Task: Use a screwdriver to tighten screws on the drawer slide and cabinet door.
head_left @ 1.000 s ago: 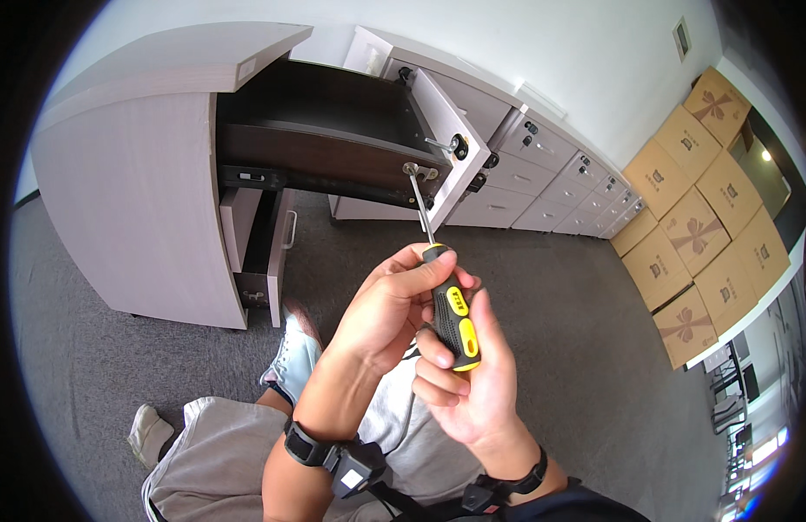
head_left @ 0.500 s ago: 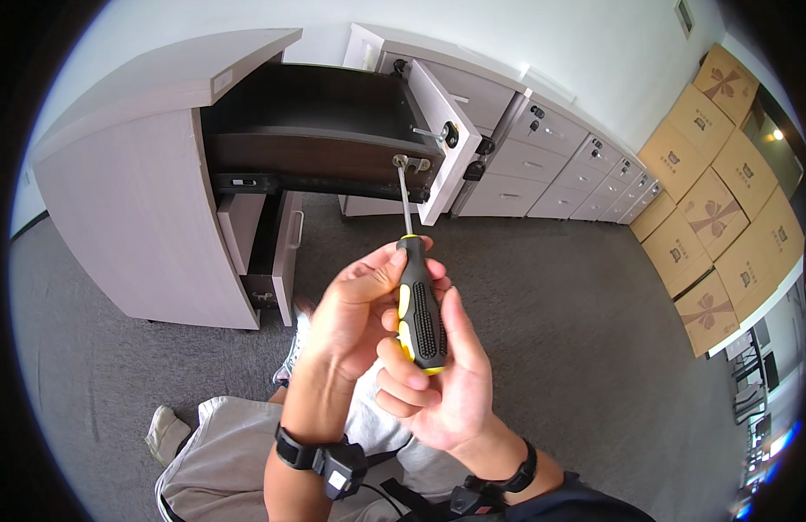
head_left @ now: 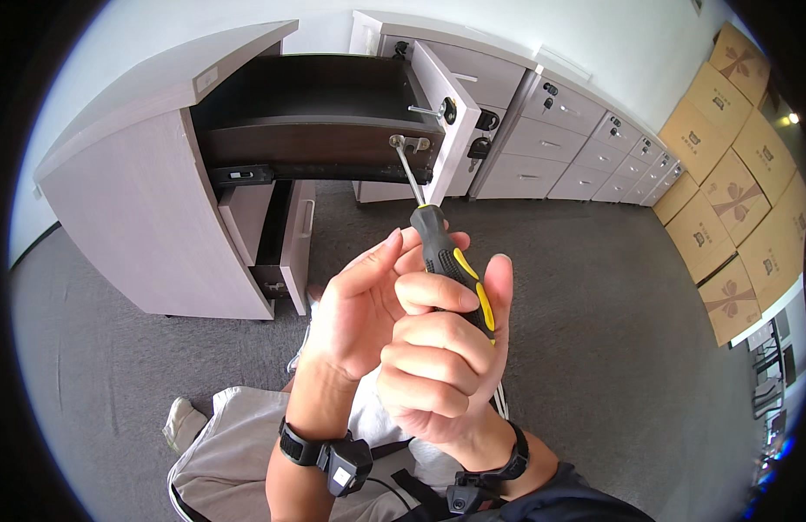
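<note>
My right hand (head_left: 442, 361) is wrapped round the black-and-yellow handle of a screwdriver (head_left: 439, 239). The shaft slants up to a round metal fitting (head_left: 396, 141) on the dark side panel of a pulled-out drawer (head_left: 312, 150), and its tip meets the fitting. Cupped just left of the handle is my left hand (head_left: 355, 300), thumb apart; some of its fingers pass behind the handle, and whether they touch it is hidden. The drawer's pale front panel (head_left: 451, 117) carries a black lock with a metal rod pointing inward.
The drawer belongs to a pale cabinet (head_left: 151, 209), whose lower drawer (head_left: 297, 248) is also pulled out. More drawer cabinets (head_left: 529, 143) with keys in their locks line the wall. Stacked cardboard boxes (head_left: 733, 200) stand at the right on grey carpet (head_left: 594, 296).
My right hand has turned the screwdriver handle and now grips it with knuckles up. My left thumb has come off the handle. The view has shifted slightly.
</note>
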Motion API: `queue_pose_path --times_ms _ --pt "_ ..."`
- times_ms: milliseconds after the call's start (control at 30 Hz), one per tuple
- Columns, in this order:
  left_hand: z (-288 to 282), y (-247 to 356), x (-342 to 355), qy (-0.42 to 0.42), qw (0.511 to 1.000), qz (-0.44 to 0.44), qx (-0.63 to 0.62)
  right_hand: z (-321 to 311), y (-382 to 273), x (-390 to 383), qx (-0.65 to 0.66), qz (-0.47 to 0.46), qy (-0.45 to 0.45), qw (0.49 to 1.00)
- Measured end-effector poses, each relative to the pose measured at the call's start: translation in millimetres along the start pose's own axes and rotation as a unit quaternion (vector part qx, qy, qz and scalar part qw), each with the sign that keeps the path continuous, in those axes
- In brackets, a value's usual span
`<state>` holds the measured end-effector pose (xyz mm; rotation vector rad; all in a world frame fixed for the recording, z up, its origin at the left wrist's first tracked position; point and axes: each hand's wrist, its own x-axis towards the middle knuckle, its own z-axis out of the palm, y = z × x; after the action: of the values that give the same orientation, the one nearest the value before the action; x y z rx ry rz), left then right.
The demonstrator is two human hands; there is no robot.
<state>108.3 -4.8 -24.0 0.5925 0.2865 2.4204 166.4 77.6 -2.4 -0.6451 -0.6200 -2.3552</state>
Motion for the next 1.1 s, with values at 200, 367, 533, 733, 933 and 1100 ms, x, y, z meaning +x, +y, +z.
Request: queue_pose_path --times_ms 200,367,533,733,933,1100 --pt "-4.3 3.0 2.1 0.039 0.995 0.080 0.044 6.6 -0.5 -4.1 -0.254 0.046 0.217 0.942" --pt "-3.5 6.9 -3.7 0.127 0.977 0.087 0.145 12.9 1.6 -10.8 -0.500 0.050 0.378 0.778" --pt "1.7 2.0 -1.4 0.179 0.957 0.097 0.206 16.2 -6.4 -13.0 -0.516 0.064 0.377 0.766" --pt "2.3 -6.9 4.9 0.143 0.971 0.097 0.167 19.2 -12.2 -12.9 -0.422 0.032 0.289 0.859" --pt "-3.4 -6.8 2.4 0.092 0.978 0.083 0.169 11.9 -17.2 -13.5 -0.241 -0.006 0.173 0.955" --pt "8.8 -12.1 1.4 0.112 0.979 0.075 0.152 14.1 -19.8 -12.8 -0.062 -0.007 0.053 0.997"
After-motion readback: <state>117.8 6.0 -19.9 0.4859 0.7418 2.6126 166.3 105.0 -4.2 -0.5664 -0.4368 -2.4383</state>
